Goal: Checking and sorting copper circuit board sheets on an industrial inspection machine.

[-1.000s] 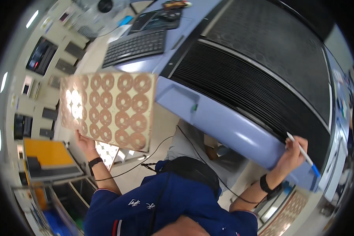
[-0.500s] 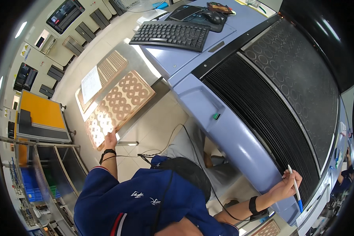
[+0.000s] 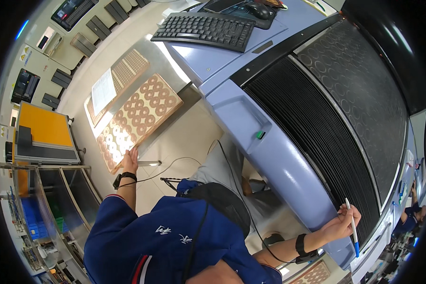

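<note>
On the steel table to my left lies a copper-coloured panel (image 3: 139, 113) with rows of ring patterns. My left hand (image 3: 131, 160) is at its near edge, fingers closed on the rim; the fingertips are partly hidden. A white marker pen with a blue end (image 3: 351, 227) is pinched in my right hand (image 3: 344, 224), blue end pointing down toward me. That hand hovers over or rests on the front of the blue-grey machine (image 3: 288, 177), near its black ribbed cover (image 3: 312, 132); contact cannot be told.
A dotted copper panel (image 3: 130, 68) and a white sheet (image 3: 103, 91) lie beyond the ring panel. A keyboard (image 3: 203, 29) and mouse (image 3: 259, 10) sit on the machine. Metal racks (image 3: 64, 199) stand at left. A cable (image 3: 236, 194) hangs across my body. Another person (image 3: 412, 213) is at far right.
The whole view has shifted slightly, so the table and panels appear higher and further left. My left hand stays at the panel's edge; my right hand still holds the marker pen over the machine.
</note>
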